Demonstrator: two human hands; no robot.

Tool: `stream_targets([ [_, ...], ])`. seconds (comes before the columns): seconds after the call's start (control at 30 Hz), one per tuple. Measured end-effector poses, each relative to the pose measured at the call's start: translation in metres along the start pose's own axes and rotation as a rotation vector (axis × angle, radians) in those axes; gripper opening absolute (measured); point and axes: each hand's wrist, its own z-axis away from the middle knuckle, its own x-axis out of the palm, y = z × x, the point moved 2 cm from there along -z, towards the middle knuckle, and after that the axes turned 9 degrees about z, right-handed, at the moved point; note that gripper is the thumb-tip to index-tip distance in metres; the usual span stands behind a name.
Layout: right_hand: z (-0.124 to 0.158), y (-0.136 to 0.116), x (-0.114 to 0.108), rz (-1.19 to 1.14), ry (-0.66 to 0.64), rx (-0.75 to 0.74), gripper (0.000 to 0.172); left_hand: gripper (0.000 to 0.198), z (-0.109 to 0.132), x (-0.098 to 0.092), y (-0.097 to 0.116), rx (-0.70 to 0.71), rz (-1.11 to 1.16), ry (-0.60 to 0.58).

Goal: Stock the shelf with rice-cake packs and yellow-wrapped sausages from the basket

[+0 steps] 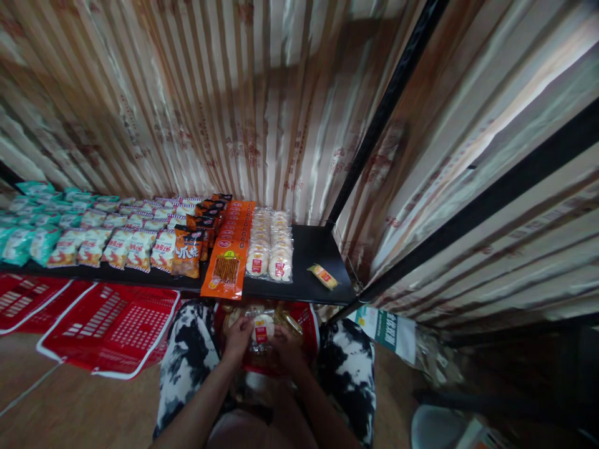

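Observation:
Between my knees, both hands hold a clear packet of round white crackers with a red and yellow label. My left hand pinches its left edge, and my right hand grips the right side, its fingers partly in shadow. Beneath lies a red basket with more packets in it, among them a gold-coloured one. Just ahead on the black shelf stand two rows of similar cracker packets. A single small yellow packet lies to their right.
Left along the shelf come a flat orange snack pack, orange-brown bags, white bags and teal bags. Red baskets sit below on the left. A black post rises at the right before plastic-covered sheeting.

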Motion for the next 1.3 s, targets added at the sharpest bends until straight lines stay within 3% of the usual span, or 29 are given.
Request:
stream_targets([
  [0.17,0.001,-0.008,-0.002,0.054,-0.027,-0.026,0.035,0.023,0.001,-0.001,0.010,0.048,-0.179,-0.008],
  [0.33,-0.001,-0.016,-0.003,0.121,-0.029,-0.069,0.033,0.028,0.003,-0.003,0.023,0.174,-0.409,0.082],
  [0.7,-0.018,-0.056,-0.003,0.269,0.022,-0.166,0.037,0.029,0.009,0.002,0.052,0.274,-0.070,0.167],
  [1.03,-0.045,-0.091,-0.001,0.340,0.117,-0.248,0.032,0.033,0.007,0.007,0.082,0.454,-0.286,0.145],
  [1.3,-0.065,-0.101,-0.001,0.405,0.175,-0.278,0.028,0.034,-0.002,0.016,0.088,0.547,-0.313,0.126],
])
